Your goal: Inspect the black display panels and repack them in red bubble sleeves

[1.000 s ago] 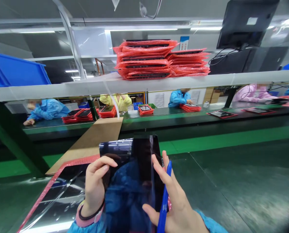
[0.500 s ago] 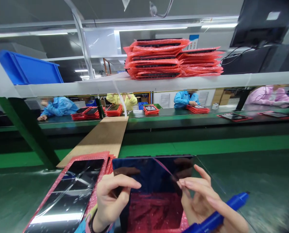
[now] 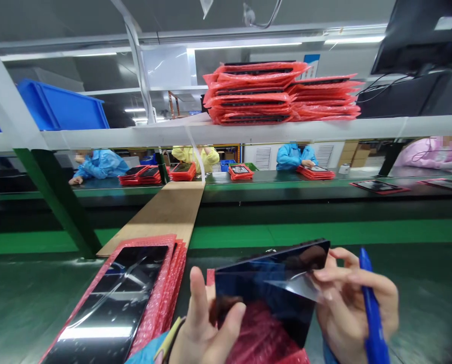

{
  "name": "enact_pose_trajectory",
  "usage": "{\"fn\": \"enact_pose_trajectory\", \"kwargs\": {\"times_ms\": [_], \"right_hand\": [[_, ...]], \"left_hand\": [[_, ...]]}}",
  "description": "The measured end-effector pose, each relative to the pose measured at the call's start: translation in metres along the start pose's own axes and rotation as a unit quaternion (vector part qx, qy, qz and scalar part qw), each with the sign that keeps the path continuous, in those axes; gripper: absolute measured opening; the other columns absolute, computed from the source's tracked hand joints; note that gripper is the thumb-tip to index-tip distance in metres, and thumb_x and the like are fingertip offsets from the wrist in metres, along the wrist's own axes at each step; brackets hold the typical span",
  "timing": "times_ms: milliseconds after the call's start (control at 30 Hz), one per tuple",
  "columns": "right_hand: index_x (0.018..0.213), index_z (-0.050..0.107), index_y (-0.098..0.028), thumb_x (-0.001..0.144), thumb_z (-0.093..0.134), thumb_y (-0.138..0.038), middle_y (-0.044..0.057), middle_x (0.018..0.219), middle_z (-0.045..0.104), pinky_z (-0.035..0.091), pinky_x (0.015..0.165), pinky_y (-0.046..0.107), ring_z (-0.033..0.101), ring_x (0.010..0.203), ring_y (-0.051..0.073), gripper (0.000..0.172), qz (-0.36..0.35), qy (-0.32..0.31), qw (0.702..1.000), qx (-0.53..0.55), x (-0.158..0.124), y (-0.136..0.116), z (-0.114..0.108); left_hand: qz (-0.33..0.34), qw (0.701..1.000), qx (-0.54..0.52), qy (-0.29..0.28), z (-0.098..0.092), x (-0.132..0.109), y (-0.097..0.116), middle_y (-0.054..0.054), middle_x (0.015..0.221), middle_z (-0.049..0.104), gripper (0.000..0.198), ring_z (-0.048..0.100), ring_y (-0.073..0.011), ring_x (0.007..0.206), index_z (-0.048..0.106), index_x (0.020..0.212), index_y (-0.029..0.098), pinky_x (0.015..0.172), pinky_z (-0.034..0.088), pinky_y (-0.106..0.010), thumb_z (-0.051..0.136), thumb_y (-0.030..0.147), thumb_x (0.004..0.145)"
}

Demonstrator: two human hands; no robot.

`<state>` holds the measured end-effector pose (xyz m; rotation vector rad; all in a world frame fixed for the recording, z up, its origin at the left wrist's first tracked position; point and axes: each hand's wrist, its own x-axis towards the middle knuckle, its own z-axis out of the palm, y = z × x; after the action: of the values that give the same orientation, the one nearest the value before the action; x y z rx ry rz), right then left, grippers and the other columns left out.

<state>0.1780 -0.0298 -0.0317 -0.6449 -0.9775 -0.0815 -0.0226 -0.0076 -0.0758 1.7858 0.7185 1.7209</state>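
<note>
A dark glossy screen panel (image 3: 260, 288) is tilted up in front of me, its right side higher, above red bubble wrap (image 3: 271, 333). My left hand (image 3: 211, 323) is at its left edge, thumb in front, index finger raised and another finger partly hidden behind the edge. My right hand (image 3: 355, 303) pinches clear film (image 3: 300, 285) that is lifting off the panel's upper right part. A blue pen (image 3: 372, 308) is tucked between the fingers of that hand. Whether the right fingers also support the panel is hidden.
Left of the panel, another glossy screen (image 3: 112, 303) lies on stacked red bubble wrap (image 3: 173, 283). A wooden board (image 3: 161, 207) extends to the far bench. Red-wrapped panels (image 3: 254, 93) are piled on the overhead shelf (image 3: 142, 135) beside a blue bin (image 3: 64, 106). Several people sit opposite.
The clear film now lifts away in my right hand, which has moved right. The panel has tilted and shifted right. My left hand has turned, its fingers spreading at the left edge.
</note>
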Motion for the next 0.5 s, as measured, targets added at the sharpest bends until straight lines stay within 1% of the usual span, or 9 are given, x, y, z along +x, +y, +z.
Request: {"fn": "enact_pose_trajectory", "kwargs": {"times_ms": [33, 67, 100, 167, 200, 267, 367, 433, 500], "right_hand": [[0.088, 0.058, -0.031, 0.074, 0.070, -0.011, -0.004, 0.060, 0.067, 0.038, 0.103, 0.056, 0.062, 0.102, 0.026, 0.026, 0.034, 0.000, 0.999, 0.016, 0.004, 0.003, 0.000], [0.086, 0.058, -0.030, 0.074, 0.070, -0.014, -0.004, 0.060, 0.066, 0.038, 0.103, 0.056, 0.061, 0.106, 0.027, 0.024, 0.074, -0.002, 0.997, 0.029, 0.006, 0.007, -0.001], [0.085, 0.057, -0.030, 0.073, 0.071, -0.017, -0.003, 0.060, 0.064, 0.038, 0.102, 0.056, 0.060, 0.110, 0.028, 0.023, 0.111, -0.006, 0.993, 0.039, 0.008, 0.012, -0.003], [0.084, 0.056, -0.030, 0.072, 0.073, -0.021, -0.003, 0.061, 0.062, 0.036, 0.103, 0.056, 0.059, 0.112, 0.028, 0.023, 0.176, -0.017, 0.982, 0.061, 0.009, 0.022, -0.007], [0.084, 0.055, -0.030, 0.072, 0.073, -0.022, -0.004, 0.063, 0.061, 0.035, 0.105, 0.056, 0.059, 0.111, 0.027, 0.023, 0.203, -0.024, 0.976, 0.074, 0.008, 0.026, -0.008], [0.086, 0.056, -0.030, 0.073, 0.074, -0.023, -0.005, 0.066, 0.060, 0.031, 0.109, 0.055, 0.061, 0.102, 0.024, 0.024, 0.246, -0.038, 0.963, 0.106, 0.008, 0.035, -0.009], [0.089, 0.056, -0.029, 0.072, 0.075, -0.023, -0.008, 0.067, 0.058, 0.030, 0.111, 0.055, 0.063, 0.085, 0.019, 0.025, 0.274, -0.055, 0.949, 0.147, 0.007, 0.043, -0.009], [0.088, 0.056, -0.029, 0.072, 0.075, -0.024, -0.008, 0.066, 0.057, 0.031, 0.111, 0.055, 0.064, 0.082, 0.019, 0.026, 0.286, -0.059, 0.944, 0.156, 0.008, 0.045, -0.008], [0.087, 0.055, -0.029, 0.071, 0.075, -0.024, -0.008, 0.065, 0.056, 0.032, 0.111, 0.056, 0.064, 0.080, 0.019, 0.026, 0.294, -0.063, 0.941, 0.155, 0.009, 0.047, -0.008]], "left_hand": [[0.010, 1.000, 0.001, 0.004, 0.007, -0.005, 0.004, -0.003, 0.095, 0.076, 0.087, 0.070, -0.0168, 0.064, -0.001, 0.152, 0.037, 0.068, 0.063, -0.030, 0.059, 0.028, 0.090], [0.026, 1.000, 0.002, 0.004, 0.014, -0.007, 0.010, -0.005, 0.096, 0.076, 0.088, 0.071, -0.0179, 0.066, -0.012, 0.150, 0.034, 0.067, 0.063, -0.030, 0.054, 0.029, 0.092], [0.041, 0.999, 0.001, 0.004, 0.020, -0.008, 0.017, -0.006, 0.097, 0.076, 0.089, 0.072, -0.0188, 0.068, -0.019, 0.148, 0.032, 0.067, 0.063, -0.030, 0.051, 0.030, 0.093], [0.052, 0.999, -0.002, -0.013, 0.027, -0.007, 0.028, -0.008, 0.100, 0.075, 0.091, 0.072, -0.0192, 0.069, -0.027, 0.145, 0.030, 0.066, 0.063, -0.029, 0.049, 0.030, 0.094], [0.047, 0.999, -0.001, -0.023, 0.028, -0.006, 0.032, -0.008, 0.103, 0.075, 0.093, 0.072, -0.0189, 0.070, -0.028, 0.144, 0.030, 0.067, 0.062, -0.028, 0.050, 0.028, 0.094], [0.020, 0.999, 0.010, -0.041, 0.026, -0.007, 0.034, -0.007, 0.109, 0.074, 0.097, 0.073, -0.0186, 0.073, -0.026, 0.146, 0.031, 0.071, 0.062, -0.028, 0.054, 0.022, 0.091], [-0.023, 0.998, 0.033, -0.048, 0.019, -0.012, 0.029, -0.006, 0.120, 0.071, 0.104, 0.073, -0.0206, 0.089, -0.022, 0.148, 0.034, 0.080, 0.061, -0.031, 0.060, 0.016, 0.086], [-0.035, 0.997, 0.036, -0.049, 0.017, -0.015, 0.026, -0.006, 0.123, 0.069, 0.106, 0.072, -0.0221, 0.097, -0.020, 0.149, 0.035, 0.083, 0.060, -0.032, 0.062, 0.015, 0.085], [-0.036, 0.998, 0.033, -0.049, 0.017, -0.016, 0.025, -0.007, 0.124, 0.069, 0.106, 0.071, -0.0232, 0.101, -0.017, 0.151, 0.034, 0.083, 0.060, -0.033, 0.063, 0.015, 0.083]]}}
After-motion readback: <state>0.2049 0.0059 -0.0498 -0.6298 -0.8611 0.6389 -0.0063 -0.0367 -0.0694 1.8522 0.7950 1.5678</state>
